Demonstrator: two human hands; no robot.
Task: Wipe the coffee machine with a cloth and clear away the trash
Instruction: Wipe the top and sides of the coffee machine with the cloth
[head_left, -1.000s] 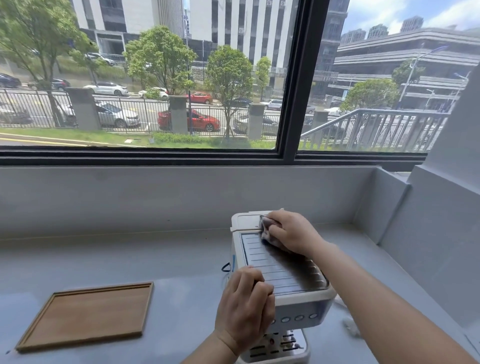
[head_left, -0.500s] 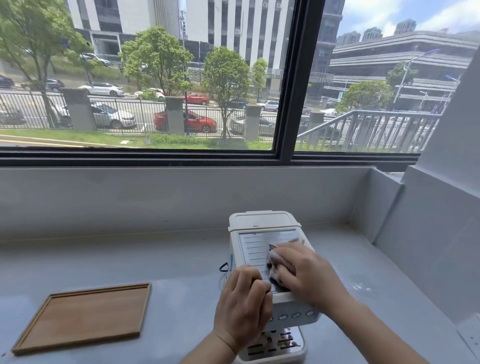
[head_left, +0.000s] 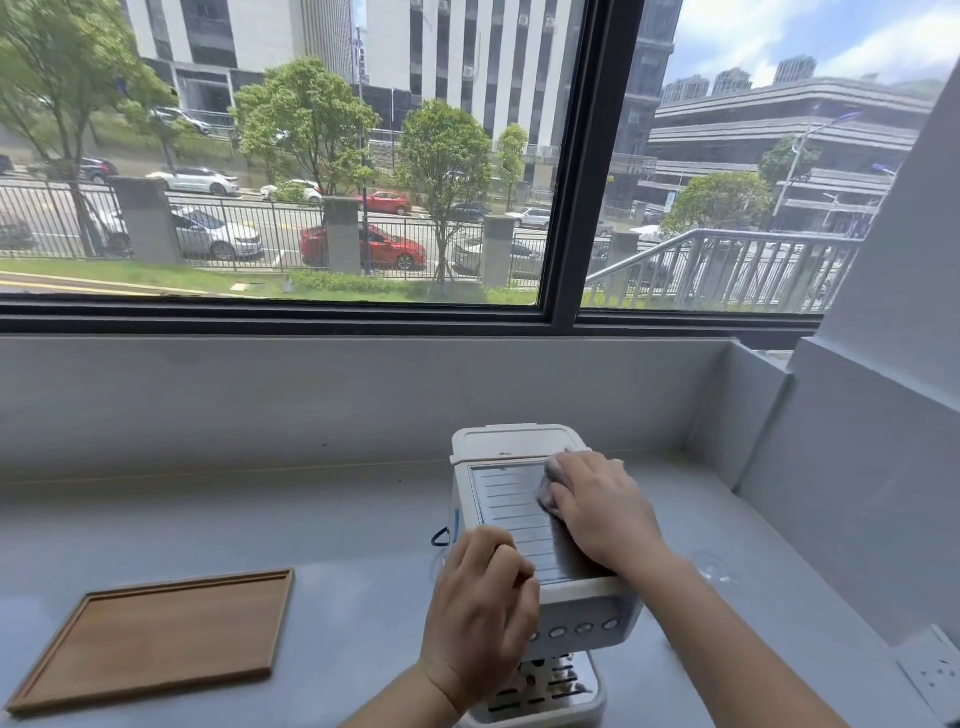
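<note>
A small white coffee machine stands on the grey counter below the window. Its top is a ribbed metal plate. My right hand presses a small pale cloth onto the right rear part of that plate; only the cloth's edge shows past my fingers. My left hand grips the machine's front left corner, fingers curled over the top edge. The drip grate at the machine's base shows under my left wrist.
A shallow wooden tray lies on the counter to the left. A white wall socket sits at the right edge. A grey wall steps in at the right. The counter's back wall rises to the window sill.
My right hand slid the cloth from the rear of the top plate toward the front, then back to the right rear. My left hand kept its hold on the front corner.
</note>
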